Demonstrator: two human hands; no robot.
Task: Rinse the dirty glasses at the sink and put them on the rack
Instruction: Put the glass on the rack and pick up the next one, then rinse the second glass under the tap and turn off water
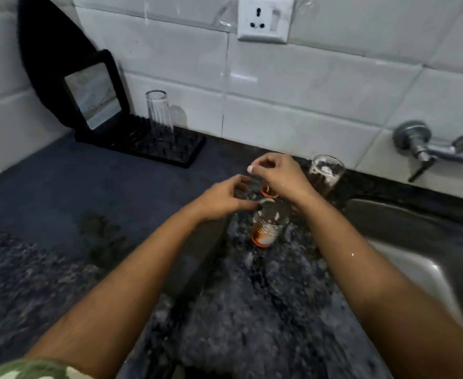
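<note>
Left hand: I saw my left hand reaching in from 7 o'clock, fingers curled, tips touching the rim of the near glass. Looked like a light pinch on that rim, blur made the grip hard to confirm.
Right hand: my right hand was at frame centre, just above and behind the left, fingers bent down over a second glass. Only the orange base of that one showed under the palm. Closed round it or just over it, I couldn't tell.
Near glass: stood upright on the counter, orange stain and white residue in the bottom, orange ring at the base. At 6 o'clock from the right hand.
Third glass: a dirty glass stood at 3 o'clock from the right hand, near the wall, white foam inside. Untouched.
Clean glass: a clear glass sat upside down on the rack at 10 o'clock, against the tiles.
Rack: black, pegged, back left of the counter, a mirror leaning at its left end.
Sink: steel sink at 3 to 4 o'clock, right forearm crossing its edge.
Tap: tap on the wall at 2 o'clock.
Mat: dark mat covering the counter at 9 o'clock, wet patch on it.
Socket: wall socket at 12 o'clock.
</note>
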